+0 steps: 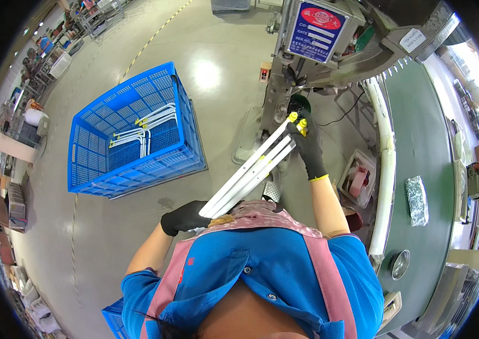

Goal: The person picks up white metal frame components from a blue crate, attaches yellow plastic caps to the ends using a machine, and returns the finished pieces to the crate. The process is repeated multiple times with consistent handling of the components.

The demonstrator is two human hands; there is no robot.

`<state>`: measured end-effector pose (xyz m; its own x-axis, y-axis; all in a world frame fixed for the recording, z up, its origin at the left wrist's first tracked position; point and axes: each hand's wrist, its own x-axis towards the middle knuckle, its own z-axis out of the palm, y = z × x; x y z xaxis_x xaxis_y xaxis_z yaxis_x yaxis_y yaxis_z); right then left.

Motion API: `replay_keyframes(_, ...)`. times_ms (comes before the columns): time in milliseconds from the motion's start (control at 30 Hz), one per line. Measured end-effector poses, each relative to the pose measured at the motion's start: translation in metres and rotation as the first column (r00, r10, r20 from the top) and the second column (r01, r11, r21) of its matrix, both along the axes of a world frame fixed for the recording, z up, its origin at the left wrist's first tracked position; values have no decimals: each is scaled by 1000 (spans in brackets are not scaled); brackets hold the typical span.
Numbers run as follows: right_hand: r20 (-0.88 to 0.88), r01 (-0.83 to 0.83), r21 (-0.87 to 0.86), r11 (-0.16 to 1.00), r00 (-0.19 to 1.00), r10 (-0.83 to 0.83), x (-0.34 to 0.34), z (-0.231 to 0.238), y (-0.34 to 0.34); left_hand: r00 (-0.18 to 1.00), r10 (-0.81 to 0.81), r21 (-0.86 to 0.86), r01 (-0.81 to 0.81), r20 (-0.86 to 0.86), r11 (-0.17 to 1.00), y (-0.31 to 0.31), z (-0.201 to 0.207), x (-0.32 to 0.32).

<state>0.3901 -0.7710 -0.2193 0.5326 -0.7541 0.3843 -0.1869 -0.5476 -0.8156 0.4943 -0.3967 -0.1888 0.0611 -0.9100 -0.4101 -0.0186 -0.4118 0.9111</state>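
Note:
A bundle of slim white tubes point(249, 172) with yellow end fittings slants across in front of my body. Around its lower end, close to my apron, my left hand point(184, 219) is closed in a black glove. My right hand point(309, 148), also in a black glove, grips the upper end beside the yellow fittings point(303, 126); its fingers are partly hidden behind the tubes. Off to the left, a large blue plastic crate point(154, 170) contains several bent white tubes point(144, 138) with yellow ends.
A heavy grey machine point(276, 85) with a blue label plate stands ahead, just beyond my right hand. Along the right runs a green work surface point(420, 152) carrying a silver wrapped packet point(417, 201) and a metal bowl point(399, 264). Below its edge sits a pale bin point(358, 179) with pink contents.

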Motion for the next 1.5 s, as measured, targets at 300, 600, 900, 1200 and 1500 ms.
replay_keyframes(300,-32,-309,95,946,949,313,16,57,-41,989,128,21,-129,69,991,-12,8,-27)
replay_keyframes(600,249,-414,280,866,902,351,50,45,-50,980,201,5,-201,11,980,-18,13,-17)
replay_keyframes(900,-25,-312,-183,932,949,313,54,42,-50,992,124,161,-118,-32,980,-15,27,14)
replay_keyframes(1200,-69,-275,343,898,946,316,52,39,-43,933,220,331,-119,-286,936,-19,24,27)
replay_keyframes(1500,12,-317,350,882,942,334,30,28,-39,937,242,277,-170,-250,946,-19,22,8)
